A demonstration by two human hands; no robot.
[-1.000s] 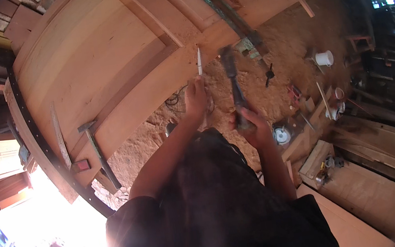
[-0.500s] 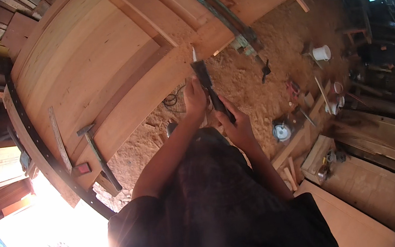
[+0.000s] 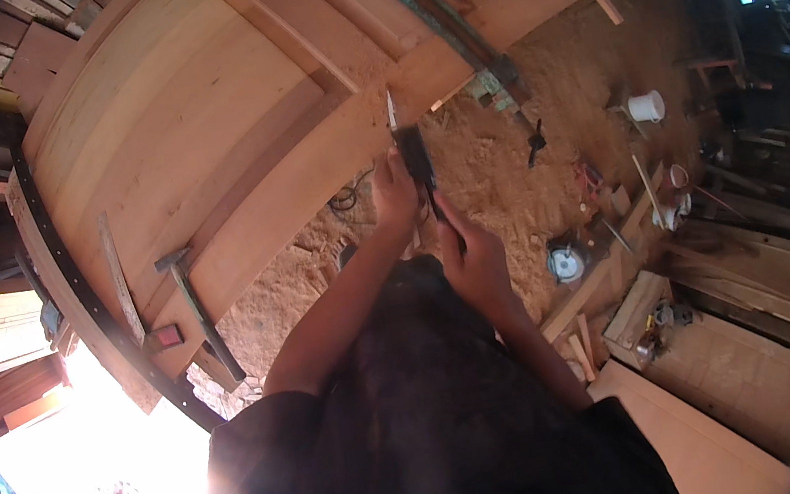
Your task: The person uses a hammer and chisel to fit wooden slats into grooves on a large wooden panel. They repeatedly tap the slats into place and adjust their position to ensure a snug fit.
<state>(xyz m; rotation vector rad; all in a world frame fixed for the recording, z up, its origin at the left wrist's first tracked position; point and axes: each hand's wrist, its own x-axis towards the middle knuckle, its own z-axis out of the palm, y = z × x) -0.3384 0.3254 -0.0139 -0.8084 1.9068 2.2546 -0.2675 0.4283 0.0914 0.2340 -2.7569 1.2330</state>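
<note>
Both my hands are at the near edge of a large wooden panel door (image 3: 183,105). Between them is a long dark flat tool (image 3: 413,148), broad at its far end and narrower toward me; its exact kind is unclear. A bright pointed tip (image 3: 391,109) sticks out beyond the dark part, over the door's edge; I cannot tell whether it belongs to the same tool. My left hand (image 3: 394,189) is closed beside the broad end, its grip partly hidden. My right hand (image 3: 473,246) is wrapped round the narrow near end.
A hammer (image 3: 190,296), a wooden strip (image 3: 119,276) and a small red block (image 3: 165,337) lie on the door's left part. A long metal clamp (image 3: 444,18) crosses the door. Right of me are a power tool with a pale disc (image 3: 566,263), a white bucket (image 3: 646,106) and timber boards.
The dark tool has turned, showing a broader face at its far end and a thinner near part. My right hand has shifted slightly and its fingers have closed differently; my left hand barely moved.
</note>
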